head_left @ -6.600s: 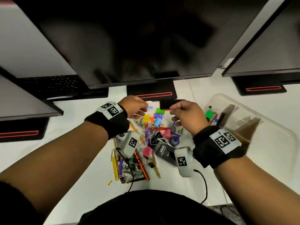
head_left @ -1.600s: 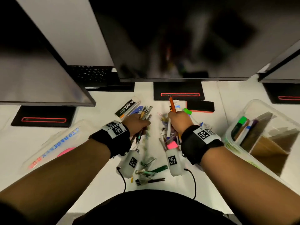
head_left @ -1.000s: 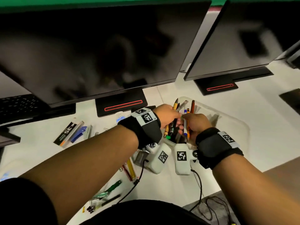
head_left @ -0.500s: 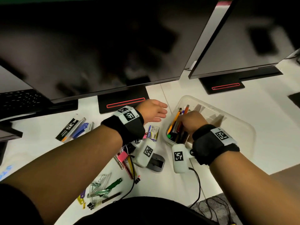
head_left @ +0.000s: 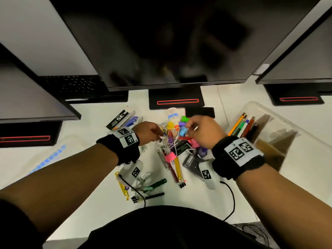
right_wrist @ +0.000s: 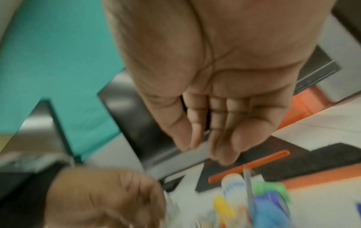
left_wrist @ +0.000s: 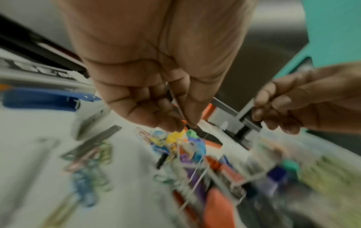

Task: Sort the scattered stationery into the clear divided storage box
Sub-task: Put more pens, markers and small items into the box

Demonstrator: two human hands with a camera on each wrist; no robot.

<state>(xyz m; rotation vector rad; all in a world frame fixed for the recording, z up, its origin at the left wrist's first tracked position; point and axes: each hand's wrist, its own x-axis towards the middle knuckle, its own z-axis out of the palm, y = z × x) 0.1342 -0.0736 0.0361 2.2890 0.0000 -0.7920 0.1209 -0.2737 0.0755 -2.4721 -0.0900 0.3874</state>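
Note:
A clear storage box (head_left: 303,141) stands at the right, with several pens and pencils (head_left: 241,125) in its near compartment. Scattered stationery (head_left: 172,141) lies mid-table: coloured clips (head_left: 182,131), paper clips (left_wrist: 87,162), a pink binder clip (head_left: 170,157) and thin elastic bands. My left hand (head_left: 158,133) hovers over the pile's left side; in the left wrist view my left hand (left_wrist: 183,123) pinches a thin band between thumb and finger. My right hand (head_left: 188,125) is over the clips with its fingers curled to the thumb. In the blurred right wrist view a thin strand hangs below my right hand (right_wrist: 215,154).
Three dark monitors (head_left: 161,42) overhang the back of the table on black bases (head_left: 176,99). A staples box (head_left: 119,119) and a blue stapler (head_left: 133,121) lie at the back left. The box's lid (head_left: 46,159) rests far left. A black eraser (head_left: 199,112) sits behind the pile.
Half a second ago my right hand was in the box among the pens and my left hand was open. Both hands have moved back over the pile and now pinch.

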